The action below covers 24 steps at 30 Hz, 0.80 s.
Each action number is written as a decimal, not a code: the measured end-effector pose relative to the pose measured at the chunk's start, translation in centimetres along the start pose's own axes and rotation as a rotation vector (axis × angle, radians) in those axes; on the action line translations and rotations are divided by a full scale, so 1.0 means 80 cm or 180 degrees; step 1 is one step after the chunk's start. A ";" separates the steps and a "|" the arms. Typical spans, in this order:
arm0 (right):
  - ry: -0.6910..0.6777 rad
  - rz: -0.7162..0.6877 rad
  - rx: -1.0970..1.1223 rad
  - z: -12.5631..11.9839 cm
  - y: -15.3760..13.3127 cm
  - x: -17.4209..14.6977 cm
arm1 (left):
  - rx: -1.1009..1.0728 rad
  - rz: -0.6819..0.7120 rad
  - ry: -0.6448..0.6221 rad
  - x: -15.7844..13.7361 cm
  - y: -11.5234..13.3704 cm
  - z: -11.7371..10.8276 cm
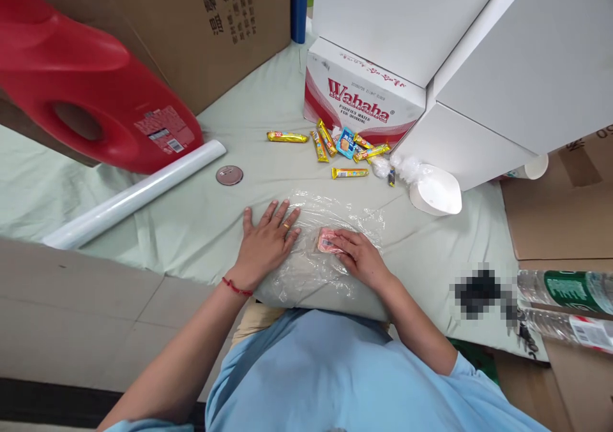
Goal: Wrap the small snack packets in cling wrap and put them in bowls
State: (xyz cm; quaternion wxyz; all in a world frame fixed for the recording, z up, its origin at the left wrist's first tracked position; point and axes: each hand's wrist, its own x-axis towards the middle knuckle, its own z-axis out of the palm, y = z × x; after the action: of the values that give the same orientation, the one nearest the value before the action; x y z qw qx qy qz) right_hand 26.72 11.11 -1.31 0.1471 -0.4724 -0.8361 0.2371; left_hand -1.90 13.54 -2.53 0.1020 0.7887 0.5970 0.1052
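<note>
A sheet of clear plastic wrap (306, 275) lies spread on the pale green cloth in front of me. My left hand (269, 237) rests flat on its left part, fingers stretched out. Near the middle of the wrap is a small pink packet (326, 241) with a barcode on its upper side. My right hand (360, 256) has its fingers closed on the packet's right end, which they partly cover. Whether a layer of wrap lies over the packet, I cannot tell.
Yellow-wrapped snack sticks (349, 173) and a blue packet (345, 143) lie beyond the wrap, before a Wahaha carton (359, 97). A white bowl (438, 193) stands right. Leftward are a round metal disc (229, 175), a white roll (138, 196) and a red jug (119, 100).
</note>
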 end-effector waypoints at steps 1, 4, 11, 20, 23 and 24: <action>-0.0025 -0.0043 0.0026 -0.002 0.000 0.000 | 0.0006 0.0000 0.0045 -0.001 0.000 0.001; -0.0138 -0.0185 0.0152 -0.010 0.002 0.001 | -0.0045 0.0003 0.0134 -0.003 0.003 0.003; -0.0272 0.0067 0.0863 -0.054 0.030 -0.001 | -0.0091 0.0000 0.0117 -0.004 0.006 0.001; 0.1555 0.2046 -0.0697 -0.125 0.140 0.092 | -0.0091 0.0030 0.0049 -0.002 0.003 0.000; 0.1306 0.2399 -0.1185 -0.124 0.154 0.126 | -0.0064 0.0022 0.0077 -0.002 0.003 0.000; 0.1240 0.2480 -0.1275 -0.122 0.155 0.133 | -0.0058 0.0018 0.0087 -0.002 0.003 0.000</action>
State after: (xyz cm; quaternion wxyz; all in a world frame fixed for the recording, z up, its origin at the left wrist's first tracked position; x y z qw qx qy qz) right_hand 34.79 28.23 0.52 0.1073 -0.8053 -0.5829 0.0159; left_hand -1.72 13.30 -2.47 0.1007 0.7879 0.5951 0.1217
